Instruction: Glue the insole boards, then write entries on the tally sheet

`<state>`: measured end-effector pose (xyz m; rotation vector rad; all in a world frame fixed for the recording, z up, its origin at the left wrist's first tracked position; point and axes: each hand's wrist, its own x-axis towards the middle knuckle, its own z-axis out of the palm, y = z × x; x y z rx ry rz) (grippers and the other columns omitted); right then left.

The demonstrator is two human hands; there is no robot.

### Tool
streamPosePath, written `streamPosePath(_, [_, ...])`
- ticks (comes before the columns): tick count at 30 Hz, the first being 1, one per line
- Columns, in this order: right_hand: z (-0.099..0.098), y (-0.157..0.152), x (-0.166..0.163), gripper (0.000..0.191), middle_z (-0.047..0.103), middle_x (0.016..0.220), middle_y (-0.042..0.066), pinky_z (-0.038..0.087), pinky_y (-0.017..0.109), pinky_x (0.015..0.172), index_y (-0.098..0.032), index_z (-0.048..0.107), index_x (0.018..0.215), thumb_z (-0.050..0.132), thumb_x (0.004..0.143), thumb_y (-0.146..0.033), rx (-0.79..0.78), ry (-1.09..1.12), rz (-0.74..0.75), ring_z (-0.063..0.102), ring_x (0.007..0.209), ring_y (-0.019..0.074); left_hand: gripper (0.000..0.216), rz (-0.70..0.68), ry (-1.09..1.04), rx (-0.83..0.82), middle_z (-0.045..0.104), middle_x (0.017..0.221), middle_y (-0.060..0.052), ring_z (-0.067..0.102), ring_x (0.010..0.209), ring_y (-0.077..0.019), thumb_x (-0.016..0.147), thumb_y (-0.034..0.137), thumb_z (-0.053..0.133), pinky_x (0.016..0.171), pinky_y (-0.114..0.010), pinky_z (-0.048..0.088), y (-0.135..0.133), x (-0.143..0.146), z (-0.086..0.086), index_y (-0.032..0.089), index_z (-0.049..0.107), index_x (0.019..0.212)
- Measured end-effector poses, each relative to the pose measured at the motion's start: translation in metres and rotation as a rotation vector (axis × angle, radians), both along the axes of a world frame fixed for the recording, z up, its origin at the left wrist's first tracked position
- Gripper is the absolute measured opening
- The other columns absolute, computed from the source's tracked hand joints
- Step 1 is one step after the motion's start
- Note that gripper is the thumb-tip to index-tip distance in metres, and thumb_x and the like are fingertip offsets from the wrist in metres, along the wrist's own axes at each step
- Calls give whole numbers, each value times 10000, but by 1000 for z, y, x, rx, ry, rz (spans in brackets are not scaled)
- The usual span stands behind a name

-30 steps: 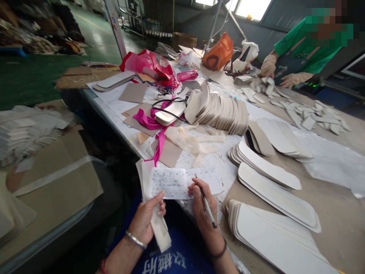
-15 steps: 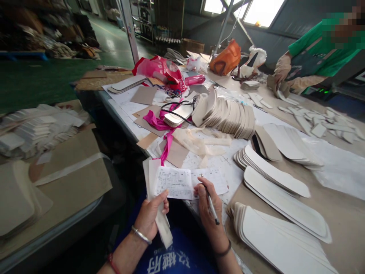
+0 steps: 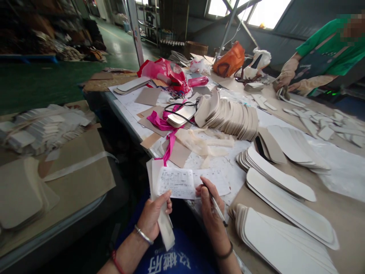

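My left hand (image 3: 152,219) is closed on a long white insole piece (image 3: 160,213), with a handwritten paper slip (image 3: 176,183) pinned on top under the thumb. My right hand (image 3: 211,211) grips a pen (image 3: 217,207), whose tip rests at the slip's right edge. Both hands sit at the near edge of the work table (image 3: 336,207). Fanned stacks of white insole boards (image 3: 279,190) lie just right of my right hand.
A curved row of beige insoles (image 3: 230,116), pink ribbon (image 3: 167,137), a pink bag (image 3: 164,72) and an orange bag (image 3: 229,61) crowd the table. A person in green with gloved hands (image 3: 288,76) handles pieces at the far right. Cardboard (image 3: 76,167) covers a box at left.
The view has drifted a little, shifting the scene rightward. My hands hold the slip and pen as before; the pen tip stays at the slip. The other person's hands moved over their pieces.
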<state>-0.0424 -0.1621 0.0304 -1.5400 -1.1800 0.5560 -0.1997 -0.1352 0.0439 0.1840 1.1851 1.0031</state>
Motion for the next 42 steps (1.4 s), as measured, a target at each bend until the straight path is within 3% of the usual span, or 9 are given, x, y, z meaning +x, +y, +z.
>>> streamPosePath(5, [4, -2, 2, 254, 668, 1047, 81, 534, 372, 805, -221, 636, 1110, 512, 919, -335, 63, 48, 45, 641, 838, 192, 313, -6, 12, 10, 525, 527, 4, 459, 476, -79, 540, 199, 824, 388, -165, 334, 0, 1, -3, 85, 606, 733])
streamPosePath(12, [8, -2, -2, 181, 682, 796, 39, 534, 284, 672, -199, 668, 885, 540, 896, -326, 73, -18, -82, 627, 695, 165, 348, -1, 20, -3, 529, 542, 11, 457, 473, -76, 538, 183, 822, 385, -163, 340, 0, 2, -2, 91, 603, 791])
streamPosePath(20, [13, 2, -4, 194, 554, 633, -23, 446, 229, 559, -199, 549, 760, 495, 903, -317, -1, -69, -88, 540, 578, 129, 383, -4, 24, -29, 524, 533, 19, 450, 472, -76, 504, 186, 835, 385, -165, 336, 1, 2, 2, 105, 588, 785])
streamPosePath(42, [17, 2, -5, 209, 528, 635, -32, 424, 213, 542, -206, 539, 755, 469, 923, -310, -31, -115, -48, 503, 561, 117, 414, -20, 27, -28, 524, 526, 24, 438, 469, -74, 489, 246, 853, 394, -170, 326, 0, 1, 1, 114, 590, 781])
